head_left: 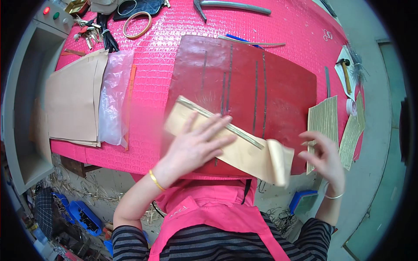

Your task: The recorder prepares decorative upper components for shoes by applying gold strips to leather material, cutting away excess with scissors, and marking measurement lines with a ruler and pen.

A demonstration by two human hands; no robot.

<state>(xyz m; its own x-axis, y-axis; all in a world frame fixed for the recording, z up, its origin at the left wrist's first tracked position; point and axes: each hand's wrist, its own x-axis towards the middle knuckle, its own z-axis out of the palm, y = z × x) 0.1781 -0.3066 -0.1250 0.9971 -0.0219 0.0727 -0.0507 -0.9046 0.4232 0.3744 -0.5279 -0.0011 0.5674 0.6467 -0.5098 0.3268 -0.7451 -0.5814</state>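
Note:
A tan piece, perhaps leather, lies slantwise over the front of a dark red mat. A narrow greenish-gold strip runs along its far edge, and its right end curls up in a fold. My left hand rests on this piece with its fingers spread, covering part of the strip. To the right, my right hand is raised with bent fingers apart and nothing visible in them. It is beside the curled end and over the near part of a group of greenish-gold strips.
More such strips lie farther right, near a small hammer. Tan sheets, clear plastic and an orange ruler lie left. At the back are a larger hammer and a tape roll.

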